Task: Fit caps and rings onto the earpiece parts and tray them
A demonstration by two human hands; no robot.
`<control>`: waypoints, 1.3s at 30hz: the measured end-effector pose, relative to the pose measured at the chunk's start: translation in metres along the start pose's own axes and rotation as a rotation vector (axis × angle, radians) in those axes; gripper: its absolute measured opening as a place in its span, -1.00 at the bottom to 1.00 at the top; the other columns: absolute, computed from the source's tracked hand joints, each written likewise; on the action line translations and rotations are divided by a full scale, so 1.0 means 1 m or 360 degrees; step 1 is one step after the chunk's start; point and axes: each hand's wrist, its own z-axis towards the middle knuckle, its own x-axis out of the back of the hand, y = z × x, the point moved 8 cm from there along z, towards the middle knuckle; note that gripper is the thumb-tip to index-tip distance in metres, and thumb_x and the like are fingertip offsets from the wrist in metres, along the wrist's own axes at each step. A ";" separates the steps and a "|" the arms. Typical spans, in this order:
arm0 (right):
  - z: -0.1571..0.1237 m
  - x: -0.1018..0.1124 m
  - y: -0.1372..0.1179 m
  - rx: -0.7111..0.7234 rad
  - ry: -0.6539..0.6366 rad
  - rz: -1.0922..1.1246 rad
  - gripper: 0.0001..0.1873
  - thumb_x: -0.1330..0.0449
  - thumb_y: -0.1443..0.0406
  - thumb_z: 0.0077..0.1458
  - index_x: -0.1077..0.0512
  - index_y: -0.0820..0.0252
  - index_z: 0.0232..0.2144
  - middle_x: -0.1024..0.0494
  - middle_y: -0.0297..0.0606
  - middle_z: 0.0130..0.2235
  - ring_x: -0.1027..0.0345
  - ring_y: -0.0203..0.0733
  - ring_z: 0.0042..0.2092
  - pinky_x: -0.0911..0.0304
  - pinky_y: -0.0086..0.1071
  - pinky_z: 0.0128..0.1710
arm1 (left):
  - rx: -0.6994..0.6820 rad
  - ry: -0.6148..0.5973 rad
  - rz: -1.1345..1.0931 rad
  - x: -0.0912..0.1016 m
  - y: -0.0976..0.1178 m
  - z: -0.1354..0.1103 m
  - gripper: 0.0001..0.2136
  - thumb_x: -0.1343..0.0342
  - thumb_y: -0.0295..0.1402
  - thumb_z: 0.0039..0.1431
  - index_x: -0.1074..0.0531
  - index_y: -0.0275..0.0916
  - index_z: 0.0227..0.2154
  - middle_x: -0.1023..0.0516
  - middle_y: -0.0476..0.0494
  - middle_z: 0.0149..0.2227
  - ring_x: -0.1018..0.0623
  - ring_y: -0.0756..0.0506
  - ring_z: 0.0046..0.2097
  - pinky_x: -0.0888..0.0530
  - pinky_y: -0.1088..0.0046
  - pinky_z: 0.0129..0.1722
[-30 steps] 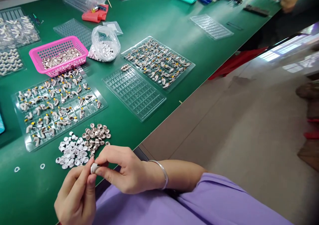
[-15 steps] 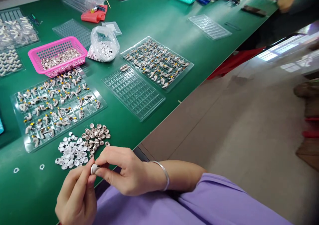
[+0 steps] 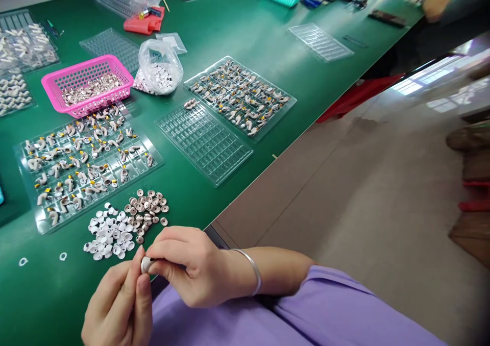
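Observation:
Between my two hands is a small, round, pale cap-like piece (image 3: 146, 265), held near the table's front edge. My right hand (image 3: 191, 265) pinches it from the right with thumb and forefinger. My left hand (image 3: 118, 305) is closed at its left side, fingertips and thumb against it. Just beyond my fingers lies a loose pile of white round caps (image 3: 111, 233). Touching that pile is a heap of beige-brown cup-shaped pieces (image 3: 147, 208), each with a hole in the middle. Two small white rings (image 3: 63, 256) lie to the left.
A clear tray of curved beige parts with yellow ends (image 3: 88, 157) lies behind the piles. Past it stand a pink basket (image 3: 88, 98) and a plastic bag of small pieces (image 3: 158, 73). A clear gridded tray (image 3: 206, 144) and another filled tray (image 3: 241, 98) are to the right.
My left thumb has shifted slightly down and away from the small cap, showing more of it. My right hand keeps its pinch. The piles and trays look the same.

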 end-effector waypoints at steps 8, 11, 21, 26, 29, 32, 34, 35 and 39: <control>-0.002 0.001 -0.005 0.0108 -0.0074 0.0001 -0.77 -0.04 0.43 0.28 -0.44 0.35 -0.38 -0.52 -0.14 -0.43 -0.36 -0.29 -0.38 -0.37 -0.49 -0.35 | 0.0070 -0.0216 -0.0574 0.002 -0.012 0.012 -0.54 -0.15 -0.71 0.15 -0.49 -0.23 0.08 -0.59 -0.11 -0.19 -0.59 -0.02 -0.21 -0.55 0.53 -0.23; -0.002 0.003 -0.007 0.0140 -0.0017 0.0071 -0.80 -0.06 0.45 0.26 -0.47 0.37 -0.36 -0.55 -0.14 -0.41 -0.38 -0.31 -0.37 -0.39 -0.52 -0.34 | 0.0115 -0.0274 -0.0724 0.000 -0.017 0.015 -0.64 -0.17 -0.64 0.19 -0.53 -0.25 0.03 -0.60 -0.10 -0.23 -0.59 -0.02 -0.24 -0.55 0.53 -0.27; -0.009 -0.003 -0.007 0.0200 -0.0275 0.0128 -0.81 -0.07 0.46 0.24 -0.49 0.35 -0.35 -0.54 -0.19 -0.40 -0.39 -0.36 -0.38 -0.35 -0.55 -0.36 | 0.0294 -0.0866 -0.0846 -0.017 -0.018 0.037 -0.82 -0.19 -0.29 0.24 -0.48 -0.15 -0.48 -0.56 0.10 -0.53 -0.54 0.06 -0.52 -0.46 0.64 -0.50; -0.017 -0.016 0.002 -0.0020 -0.0587 0.0132 -0.88 -0.12 0.47 0.21 -0.47 0.35 -0.31 -0.53 -0.19 -0.35 -0.42 -0.37 -0.34 -0.36 -0.57 -0.30 | 0.0174 -0.1028 -0.0851 -0.022 -0.008 0.040 -0.78 -0.08 -0.30 0.33 -0.49 -0.14 -0.45 -0.57 0.10 -0.53 -0.55 0.09 -0.52 -0.44 0.69 -0.46; -0.016 -0.012 -0.002 -0.0027 -0.0530 0.0228 -0.86 -0.09 0.51 0.17 -0.46 0.36 -0.34 -0.52 -0.21 -0.40 -0.41 -0.37 -0.36 -0.35 -0.57 -0.32 | 0.0188 -0.1012 -0.0859 -0.023 -0.005 0.040 -0.81 -0.09 -0.32 0.32 -0.48 -0.14 -0.43 -0.57 0.10 -0.54 -0.55 0.10 -0.51 -0.44 0.70 -0.45; -0.014 -0.011 -0.006 -0.0032 -0.0572 0.0290 -0.83 -0.08 0.55 0.10 -0.44 0.33 -0.35 -0.51 -0.23 -0.40 -0.40 -0.38 -0.36 -0.34 -0.58 -0.33 | 0.0212 -0.1025 -0.0863 -0.023 -0.002 0.041 -0.79 -0.07 -0.32 0.34 -0.47 -0.14 -0.43 -0.56 0.10 -0.52 -0.55 0.10 -0.50 -0.44 0.72 -0.46; -0.012 -0.011 -0.006 -0.0029 -0.0621 0.0274 -0.82 -0.07 0.57 0.07 -0.42 0.31 -0.35 -0.51 -0.24 -0.38 -0.40 -0.39 -0.36 -0.34 -0.59 -0.33 | 0.0220 -0.1029 -0.0837 -0.022 0.000 0.042 -0.77 -0.06 -0.32 0.35 -0.47 -0.14 -0.45 -0.57 0.11 -0.52 -0.55 0.11 -0.51 -0.43 0.73 -0.46; -0.011 -0.010 -0.006 -0.0007 -0.0612 0.0253 -0.81 -0.07 0.56 0.08 -0.42 0.31 -0.34 -0.51 -0.24 -0.38 -0.40 -0.38 -0.36 -0.33 -0.59 -0.33 | 0.0220 -0.1016 -0.0794 -0.021 0.000 0.042 -0.77 -0.06 -0.31 0.35 -0.46 -0.14 -0.46 -0.56 0.12 -0.52 -0.55 0.12 -0.51 -0.43 0.73 -0.47; -0.005 0.000 -0.006 0.0213 -0.0510 0.0018 -0.81 -0.05 0.55 0.13 -0.42 0.31 -0.31 -0.52 -0.24 -0.40 -0.38 -0.32 -0.35 -0.30 -0.52 -0.34 | 0.0137 -0.0838 -0.0449 -0.014 0.002 0.043 -0.75 -0.02 -0.31 0.37 -0.45 -0.15 -0.45 -0.55 0.15 -0.55 -0.55 0.14 -0.54 -0.41 0.77 -0.49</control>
